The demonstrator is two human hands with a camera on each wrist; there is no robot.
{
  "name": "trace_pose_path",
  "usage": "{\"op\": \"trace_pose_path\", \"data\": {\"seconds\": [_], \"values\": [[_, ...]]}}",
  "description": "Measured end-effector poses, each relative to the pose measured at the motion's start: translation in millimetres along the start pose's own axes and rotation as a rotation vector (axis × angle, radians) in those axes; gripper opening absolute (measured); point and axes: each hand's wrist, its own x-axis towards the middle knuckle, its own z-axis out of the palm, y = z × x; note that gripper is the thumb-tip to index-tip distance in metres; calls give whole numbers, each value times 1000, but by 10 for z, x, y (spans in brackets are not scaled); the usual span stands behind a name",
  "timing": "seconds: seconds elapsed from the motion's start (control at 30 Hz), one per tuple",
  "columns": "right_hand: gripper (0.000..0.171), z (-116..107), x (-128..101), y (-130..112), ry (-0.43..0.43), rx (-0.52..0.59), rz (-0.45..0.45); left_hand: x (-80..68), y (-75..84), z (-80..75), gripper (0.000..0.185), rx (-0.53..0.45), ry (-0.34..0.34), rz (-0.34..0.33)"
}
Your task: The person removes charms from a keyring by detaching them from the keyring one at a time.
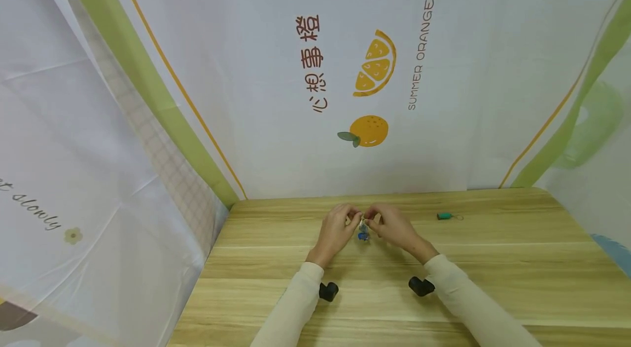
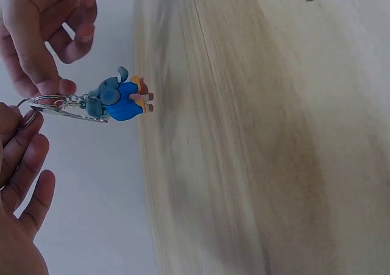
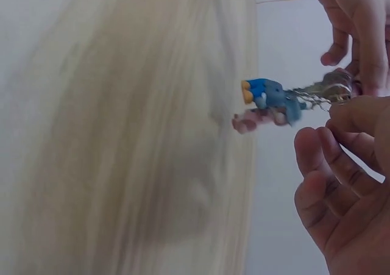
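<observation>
Left hand: raised just above the tabletop, thumb and forefinger pinching the key ring; the other fingers hang loosely curled below it.
Right hand: facing the left hand, fingertips touching the same key ring from the other side, pinching it; the remaining fingers are half bent and hold nothing.
Key ring: a thin round loop of silver metal, held between both hands, with a flat silver strip (possibly a key blade, too blurred to tell) alongside it.
Chain: a few small metal links running from the key ring to the charm.
Elephant charm: a small moulded figure, smooth and rubbery-looking, grey-blue head with a rounded ear, bright blue body, orange and pink feet; it hangs from the key ring, clear of the tabletop.
Tabletop: pale wood-grain laminate, smooth, with long straight streaks, under the key ring.
Green tag: a small teal oblong with a thin loop at one end, lying on the tabletop well to the right of the key ring.
Backdrop: creased white cloth printed with oranges and green stripes, behind the key ring.
</observation>
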Motion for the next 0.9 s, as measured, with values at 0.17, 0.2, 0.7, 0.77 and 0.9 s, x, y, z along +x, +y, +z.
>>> {"op": "trace_pose_path", "data": {"seconds": [0.17,0.2,0.7,0.77,0.9], "values": [[13,64,-21,8,5,8,29,8,8,-2,11,7,2,5],[13,75,-26,9,10,6,30,10,10,-1,11,10,1,4],[7,91,-53,-6,59,1,83,11,22,14,8,14,4,20],[8,75,-53,-1,60,1,83,12,15,14,8,19,5,20],[9,52,-47,23,67,6,56,9,6,11,7,21,8,38]]}}
